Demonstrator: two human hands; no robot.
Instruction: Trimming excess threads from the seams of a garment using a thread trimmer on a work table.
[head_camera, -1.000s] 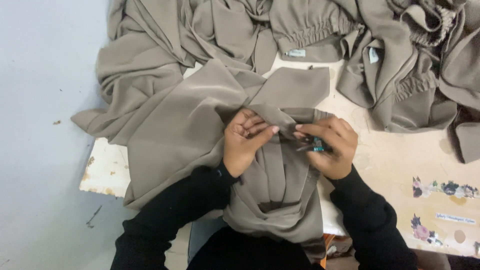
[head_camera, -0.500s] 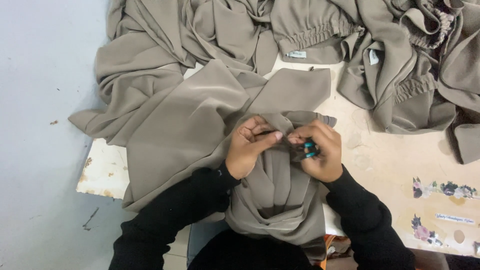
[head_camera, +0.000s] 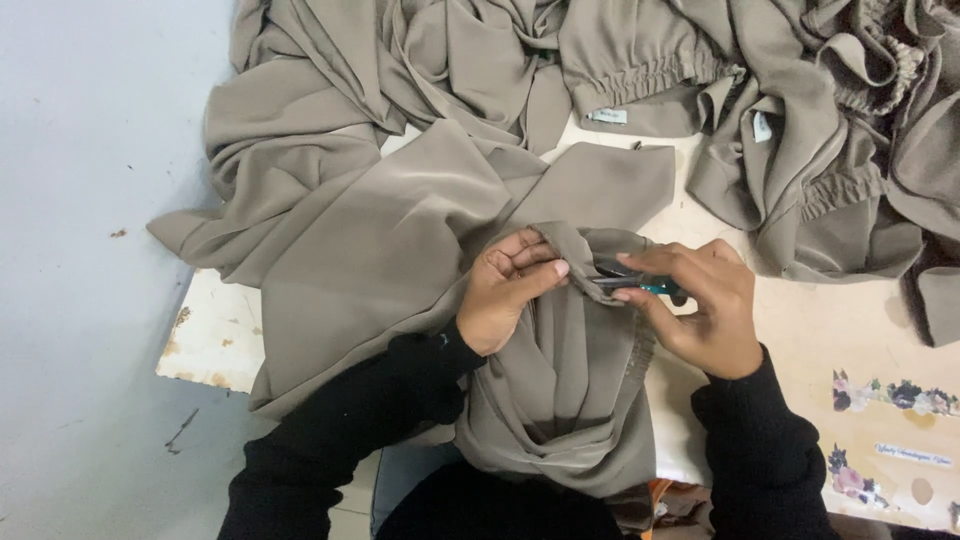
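Two hands meet over a fold of grey-brown cloth (head_camera: 560, 330) bunched at the near edge of the table (head_camera: 820, 330). Fingers of the left hand (head_camera: 510, 295) pinch its gathered edge, thumb pressed against forefinger. Beside it, the right hand (head_camera: 700, 305) grips small teal-handled snips (head_camera: 635, 285), their tips at the fold. More grey-brown garments (head_camera: 760, 90) lie heaped across the far side, and flower stickers (head_camera: 890, 395) mark the table's right part.

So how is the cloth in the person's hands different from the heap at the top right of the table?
The held garment is pinched at a folded edge between the left hand and the right hand, and drapes off the table's near edge. The heap lies untouched and crumpled on the tabletop. The heap shows gathered elastic bands and small white labels; the held piece shows no label. Both are the same taupe cloth.
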